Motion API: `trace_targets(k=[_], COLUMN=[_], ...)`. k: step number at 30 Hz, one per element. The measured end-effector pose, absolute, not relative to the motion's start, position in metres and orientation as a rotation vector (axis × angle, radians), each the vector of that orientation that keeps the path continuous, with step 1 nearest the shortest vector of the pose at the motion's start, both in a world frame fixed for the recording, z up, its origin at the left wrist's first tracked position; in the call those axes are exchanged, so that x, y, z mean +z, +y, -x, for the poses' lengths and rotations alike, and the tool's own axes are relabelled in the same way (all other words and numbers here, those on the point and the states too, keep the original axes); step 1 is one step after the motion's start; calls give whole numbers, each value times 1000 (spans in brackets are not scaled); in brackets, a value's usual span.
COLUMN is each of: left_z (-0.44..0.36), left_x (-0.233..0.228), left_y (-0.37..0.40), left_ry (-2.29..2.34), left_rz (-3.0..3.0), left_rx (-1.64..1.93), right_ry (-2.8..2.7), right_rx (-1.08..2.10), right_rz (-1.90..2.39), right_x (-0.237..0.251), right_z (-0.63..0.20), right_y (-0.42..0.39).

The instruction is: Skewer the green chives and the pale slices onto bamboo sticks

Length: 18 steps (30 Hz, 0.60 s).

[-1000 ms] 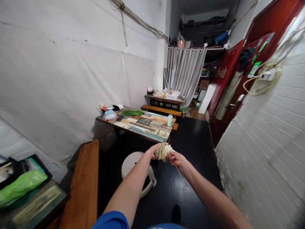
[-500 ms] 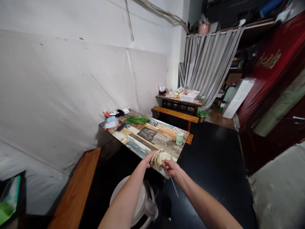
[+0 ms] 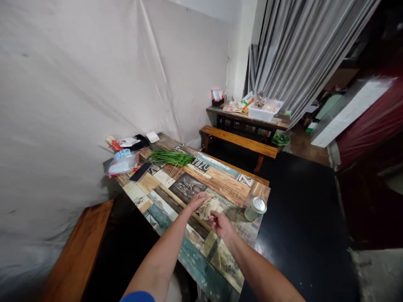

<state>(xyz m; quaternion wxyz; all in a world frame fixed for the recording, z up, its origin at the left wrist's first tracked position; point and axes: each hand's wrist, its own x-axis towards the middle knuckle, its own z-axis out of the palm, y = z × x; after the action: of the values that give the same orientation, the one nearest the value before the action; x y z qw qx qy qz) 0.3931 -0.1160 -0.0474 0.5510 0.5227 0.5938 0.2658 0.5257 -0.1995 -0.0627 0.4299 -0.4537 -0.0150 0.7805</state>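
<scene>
My left hand [image 3: 197,201] holds the left side of a bundle of pale, folded sheets [image 3: 210,205] that look like tofu skin. At the bundle's lower right edge, my right hand [image 3: 220,224] is closed in a pinch. A thin wooden skewer [image 3: 219,253] shows faintly below the right hand, its upper part hidden by the fingers. The bundle is over the patterned table [image 3: 226,182]; whether it rests on the top I cannot tell. To the right of the hands stands a pale green can-like container [image 3: 255,209] with a silvery top.
Green chives [image 3: 171,157] with skewer ends lie farther back. Left of them are a dark phone [image 3: 140,172] and plastic bags [image 3: 123,162]. Wooden benches [image 3: 241,141] stand beyond and at left. A second table holds a white plastic tub [image 3: 261,114].
The camera has tilted down and come closer to the table. Both hands and the bundle have moved from the near table edge to farther over its top.
</scene>
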Motion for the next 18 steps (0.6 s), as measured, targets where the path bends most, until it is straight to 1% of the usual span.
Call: trace_targets(k=[4,8,13,16,18], left_z=[-388,-391,-397,-399,-401], left_x=[-62,-73,-81,-76,-68], left_y=[-69,-54,-51,-51,-57], left_ry=[1461,1458,1458,1449,1525], left_rz=[-1479,-1699,-1900,-1959,-2050], left_rx=[512,395,259,169,94], right_ry=[-27,-76,-166,-181,-168], right_rx=[1853,1778,1659,1560,1499], right_rz=[1145,1169,1218,1257,1288], right_x=[-84,-95,-99,-98,-97], right_z=[-515,-516,-537,-551,-558], right_y=[-162,-151,-166,-182,-195])
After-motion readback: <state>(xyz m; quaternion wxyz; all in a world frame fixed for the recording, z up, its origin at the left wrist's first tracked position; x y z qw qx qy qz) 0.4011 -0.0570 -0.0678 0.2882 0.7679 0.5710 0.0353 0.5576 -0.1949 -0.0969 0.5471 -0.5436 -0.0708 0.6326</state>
